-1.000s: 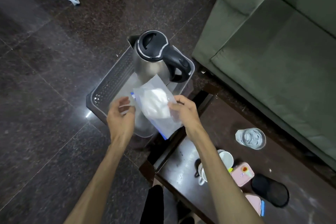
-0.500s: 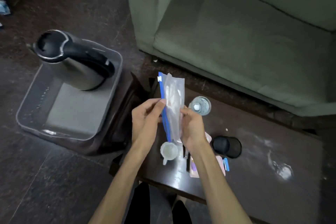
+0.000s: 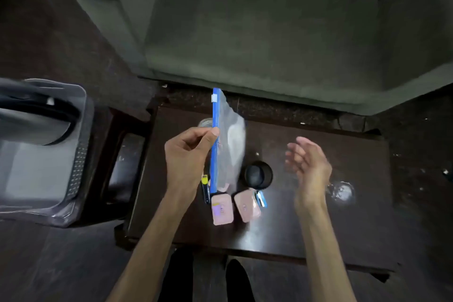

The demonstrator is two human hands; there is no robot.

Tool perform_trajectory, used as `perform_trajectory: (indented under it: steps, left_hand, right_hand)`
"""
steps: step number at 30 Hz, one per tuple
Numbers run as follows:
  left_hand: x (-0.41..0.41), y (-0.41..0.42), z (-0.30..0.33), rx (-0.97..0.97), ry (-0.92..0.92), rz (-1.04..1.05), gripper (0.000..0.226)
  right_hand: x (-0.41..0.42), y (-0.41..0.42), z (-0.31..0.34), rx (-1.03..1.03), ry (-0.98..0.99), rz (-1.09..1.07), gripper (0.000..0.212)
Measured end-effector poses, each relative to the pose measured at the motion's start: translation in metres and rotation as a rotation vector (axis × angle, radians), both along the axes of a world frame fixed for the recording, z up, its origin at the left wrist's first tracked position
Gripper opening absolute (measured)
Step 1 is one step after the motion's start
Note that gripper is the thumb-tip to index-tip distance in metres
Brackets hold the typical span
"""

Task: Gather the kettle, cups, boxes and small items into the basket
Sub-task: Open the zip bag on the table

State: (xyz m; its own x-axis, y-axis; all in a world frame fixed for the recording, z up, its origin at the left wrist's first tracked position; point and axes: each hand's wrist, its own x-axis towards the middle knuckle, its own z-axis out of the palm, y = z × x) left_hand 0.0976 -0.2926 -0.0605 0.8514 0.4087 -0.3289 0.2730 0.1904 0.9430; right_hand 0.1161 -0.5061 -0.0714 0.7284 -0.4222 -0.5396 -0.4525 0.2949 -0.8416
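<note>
- One left hand point(image 3: 187, 154) pinches the blue zip edge of one clear plastic pouch point(image 3: 229, 144), held upright over the table's point(image 3: 343, 233) far-left part.
- One right hand point(image 3: 310, 167), fingers apart and relaxed, holds nothing, above the table's middle.
- Two pink boxes point(image 3: 221, 208) lie side by side near the table's front edge.
- One black cup point(image 3: 258, 175) stands just behind them.
- One basket point(image 3: 78, 167) sits left of the table; one kettle point(image 3: 31, 122) stands inside it.
</note>
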Motion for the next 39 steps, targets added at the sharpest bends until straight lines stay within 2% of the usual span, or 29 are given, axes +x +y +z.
perform_trajectory:
  steps: [2,4,7,9,15,22,28,31,34,37,39]
  left_hand:
    - [0.005,-0.023,-0.001,0.0,0.013,-0.014,0.01]
    - [0.008,-0.047,-0.003,-0.035,0.032,-0.037,0.014]
    - [0.009,-0.075,-0.009,-0.084,0.04,-0.106,0.016]
    - [0.008,-0.088,-0.013,-0.11,0.023,-0.131,0.01]
    - [0.001,-0.106,-0.022,-0.149,-0.016,-0.196,0.026]
    - [-0.002,-0.121,-0.026,-0.111,0.018,-0.173,0.033]
    - [-0.005,-0.117,-0.021,-0.23,0.057,-0.069,0.038]
    - [-0.009,-0.11,-0.021,-0.277,0.067,-0.004,0.037]
    - [-0.015,-0.106,-0.021,-0.22,0.127,0.003,0.036]
    - [-0.016,-0.111,-0.017,-0.143,0.275,-0.107,0.018]
    - [-0.016,-0.117,-0.018,-0.007,0.395,-0.225,0.042]
  right_hand:
    - [0.0,-0.007,0.017,-0.056,-0.106,0.117,0.015]
    - [0.0,-0.005,0.029,0.013,-0.147,0.322,0.007]
    - [-0.002,0.003,0.031,0.047,-0.114,0.516,0.028]
    - [-0.002,-0.001,0.026,0.06,-0.097,0.453,0.024]
    - [-0.008,-0.026,0.01,0.072,-0.044,0.378,0.007]
    - [-0.012,-0.039,0.005,0.138,-0.016,0.304,0.018]
    - [-0.015,-0.051,0.008,0.237,0.028,0.17,0.019]
    - [-0.017,-0.062,0.005,0.218,0.044,0.116,0.022]
    - [-0.021,-0.066,0.002,0.193,0.035,0.135,0.027]
    - [-0.024,-0.062,0.0,0.136,0.018,0.254,0.031]
    - [-0.025,-0.059,0.0,0.102,-0.005,0.343,0.033]
